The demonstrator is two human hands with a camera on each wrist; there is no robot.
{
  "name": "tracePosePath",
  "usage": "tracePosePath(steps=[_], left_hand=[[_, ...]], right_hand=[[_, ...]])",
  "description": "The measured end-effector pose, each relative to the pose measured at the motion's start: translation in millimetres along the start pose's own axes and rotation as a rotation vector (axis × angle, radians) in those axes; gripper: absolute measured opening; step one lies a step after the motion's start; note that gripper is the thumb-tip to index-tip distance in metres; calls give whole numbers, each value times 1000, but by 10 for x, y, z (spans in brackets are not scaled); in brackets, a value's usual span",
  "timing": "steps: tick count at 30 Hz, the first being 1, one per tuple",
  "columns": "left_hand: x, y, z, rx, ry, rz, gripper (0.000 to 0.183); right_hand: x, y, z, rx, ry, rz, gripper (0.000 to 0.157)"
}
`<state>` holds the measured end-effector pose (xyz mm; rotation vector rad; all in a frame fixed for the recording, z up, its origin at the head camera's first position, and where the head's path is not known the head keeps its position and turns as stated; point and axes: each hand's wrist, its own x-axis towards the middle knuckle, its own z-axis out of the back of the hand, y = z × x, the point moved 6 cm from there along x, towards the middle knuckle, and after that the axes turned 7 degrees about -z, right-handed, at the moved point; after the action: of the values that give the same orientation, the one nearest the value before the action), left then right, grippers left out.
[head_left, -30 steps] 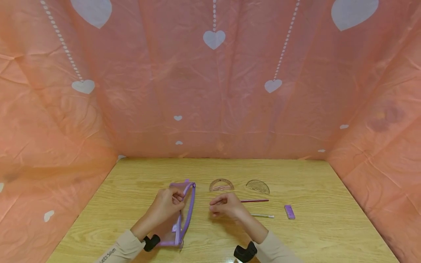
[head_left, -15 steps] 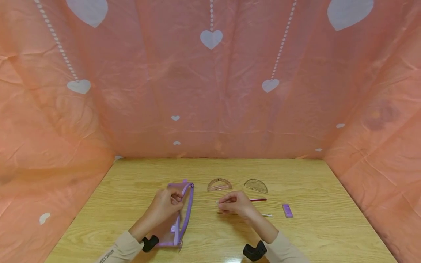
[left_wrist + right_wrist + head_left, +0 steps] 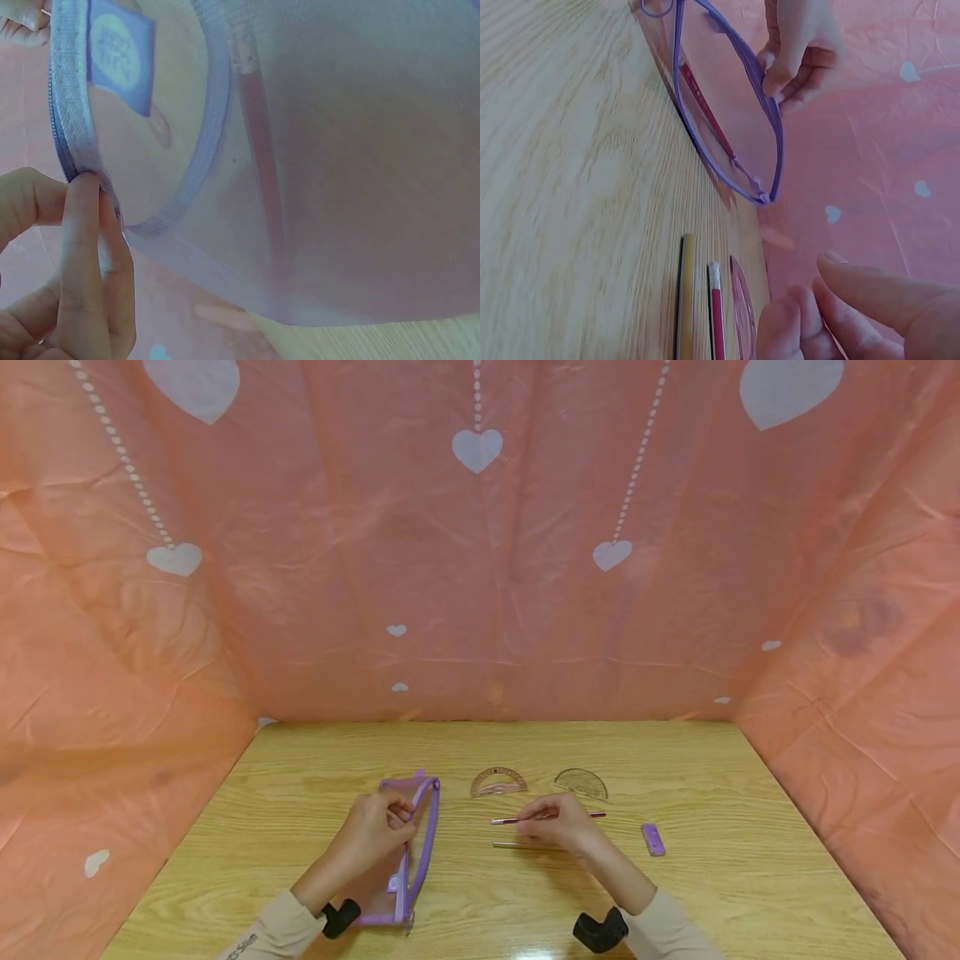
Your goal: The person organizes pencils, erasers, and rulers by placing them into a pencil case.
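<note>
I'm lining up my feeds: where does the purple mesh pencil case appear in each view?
Head: the pencil case sits low, left of centre.
Left wrist: it fills most of the frame, reaching the right edge.
Right wrist: it shows at upper centre, mouth open.
Shared landmark: the left hand, gripping the pencil case.

There are two pencils (image 3: 505, 821), two protractors (image 3: 582, 784), one block (image 3: 653, 840) and one pouch (image 3: 381, 893) with one stick (image 3: 708, 109) inside.

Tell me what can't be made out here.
Head view: right end of yellowish pencil, behind right hand and wrist.
Head view: numbers on the protractors, too small.
Left wrist view: print on the purple tag, blurred.
Right wrist view: lower end of red pencil, cut by bottom edge.
</note>
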<state>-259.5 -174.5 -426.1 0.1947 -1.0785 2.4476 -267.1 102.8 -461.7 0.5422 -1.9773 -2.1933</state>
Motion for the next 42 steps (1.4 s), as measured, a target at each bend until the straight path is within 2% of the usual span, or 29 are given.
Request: tracePosePath(steps=[9,20,28,35,42], left_hand=[[-8,-10,6,0,2,7,14],[-18,10,12,-3,-4,24,15],[-24,5,16,-7,-6,19,14],[-18,11,8,-10,-7,28,15],[-30,10,12,-12,-5,25,15]], right_hand=[[-72,-15,188,-92,-40,34,24],[-147,-35,413,-210,-129,62,19],[-217,-82,597,-265,-138,105,17],[-283,-132,728,-367,-149,163,16],[-343,-154,812,-437,-167,166,18]])
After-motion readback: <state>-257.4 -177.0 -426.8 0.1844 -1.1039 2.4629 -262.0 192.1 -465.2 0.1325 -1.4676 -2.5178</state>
